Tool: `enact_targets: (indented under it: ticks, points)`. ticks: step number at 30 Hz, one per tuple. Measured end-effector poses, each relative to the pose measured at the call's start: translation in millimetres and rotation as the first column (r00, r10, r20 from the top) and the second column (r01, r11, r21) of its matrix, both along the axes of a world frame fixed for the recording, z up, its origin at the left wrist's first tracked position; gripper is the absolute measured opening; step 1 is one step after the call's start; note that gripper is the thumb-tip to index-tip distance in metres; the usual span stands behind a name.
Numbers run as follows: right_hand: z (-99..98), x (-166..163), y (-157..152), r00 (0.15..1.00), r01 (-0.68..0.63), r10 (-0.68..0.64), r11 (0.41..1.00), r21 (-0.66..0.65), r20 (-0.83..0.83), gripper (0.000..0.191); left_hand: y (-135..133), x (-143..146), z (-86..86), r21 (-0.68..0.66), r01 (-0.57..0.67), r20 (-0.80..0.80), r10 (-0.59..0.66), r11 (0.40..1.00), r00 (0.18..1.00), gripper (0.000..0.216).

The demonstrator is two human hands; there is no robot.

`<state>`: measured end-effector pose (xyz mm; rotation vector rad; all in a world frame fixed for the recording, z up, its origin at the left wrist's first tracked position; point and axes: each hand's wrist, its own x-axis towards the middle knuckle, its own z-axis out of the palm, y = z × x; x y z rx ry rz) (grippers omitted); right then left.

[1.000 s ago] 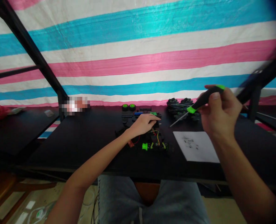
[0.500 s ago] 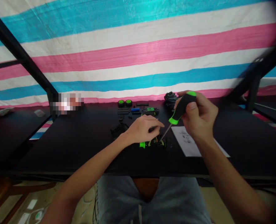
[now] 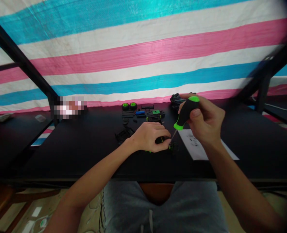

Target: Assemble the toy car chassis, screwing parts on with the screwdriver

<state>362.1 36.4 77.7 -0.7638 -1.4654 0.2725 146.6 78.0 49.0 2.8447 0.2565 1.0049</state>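
My left hand (image 3: 151,136) is closed over a small black and green toy car chassis (image 3: 172,147) on the black table (image 3: 85,142), hiding most of it. My right hand (image 3: 205,121) grips a screwdriver (image 3: 185,113) with a black and green handle. The shaft slants down to the left, and its tip sits at the chassis right beside my left fingertips.
A white sheet of paper (image 3: 201,147) with small screws lies right of the chassis. Behind it are two green wheels (image 3: 129,105), black and blue parts (image 3: 140,113) and a dark bundle (image 3: 176,98). Black frame posts stand left and right. A striped tarp hangs behind.
My right hand brought the screwdriver down and left from above the paper to the chassis. My left hand slid back toward me and closed over the chassis.
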Motion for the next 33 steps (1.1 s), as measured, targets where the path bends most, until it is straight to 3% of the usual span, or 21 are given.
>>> enact_targets:
  ticks: [9, 19, 28, 33]
  points:
    - [6.3, 1.4, -9.4, 0.992, -0.055, 0.055, 0.998, 0.004, 0.111, 0.051, -0.6, 1.7, -3.4, 0.053, -0.029, -0.123, 0.036, 0.998, 0.992, 0.026]
    - [22.0, -5.4, -15.5, 0.978, -0.126, 0.125, 0.992, -0.009, 0.165, 0.044, -1.7, 1.6, -3.4, 0.065, -0.012, -0.120, 0.019, 0.998, 0.993, 0.023]
    - [40.1, 2.7, -20.8, 0.929, -0.152, 0.181, 0.982, -0.112, 0.321, 0.043, -1.9, 3.2, -5.1, 0.127, -0.001, -0.133, 0.018, 0.992, 0.991, 0.029]
    - [51.2, 5.2, -23.4, 0.925, -0.209, 0.261, 0.956, -0.205, 0.275, 0.042, -2.2, 6.3, -10.9, 0.151, -0.019, -0.129, 0.039, 0.988, 0.991, 0.036]
